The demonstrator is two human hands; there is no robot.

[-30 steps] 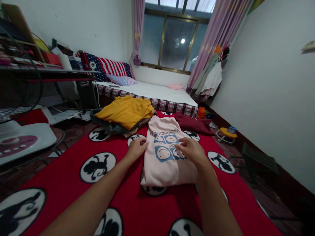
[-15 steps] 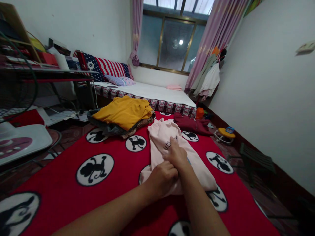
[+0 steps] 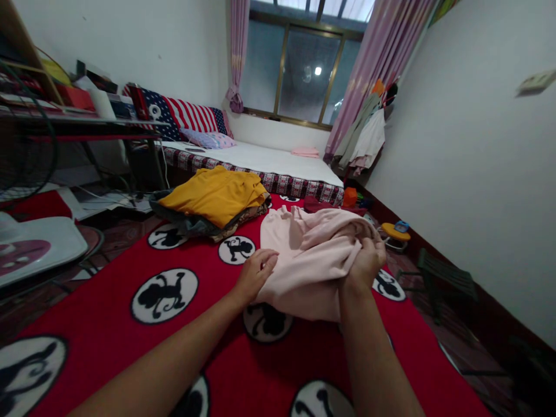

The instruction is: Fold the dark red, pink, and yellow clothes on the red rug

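A pale pink garment (image 3: 299, 278), apparently a sweatshirt, lies bunched on the red blanket (image 3: 104, 324) with monkey prints. My right hand (image 3: 365, 260) is closed around its right side, which is raised and gathered in folds. At the garment's left edge is my left hand (image 3: 256, 275), its thumb and fingers slightly apart and loosely curved. Whether those fingertips touch the cloth is hard to see. Behind the pink garment, a dark red garment (image 3: 315, 204) is mostly covered from view. To the left rests a pile of folded clothes with a yellow garment (image 3: 217, 194) on top.
A bed (image 3: 256, 153) with a white sheet stands under the window. On the left are a cluttered desk (image 3: 87, 123) and a white plastic seat (image 3: 43, 249). A yellow stool (image 3: 395, 231) and a dark folding stool (image 3: 447, 269) stand by the right wall.
My hands, close together on the garment before, are now apart. The right has moved right, lifting and gathering the cloth; the left has moved left. The lettering is now hidden.
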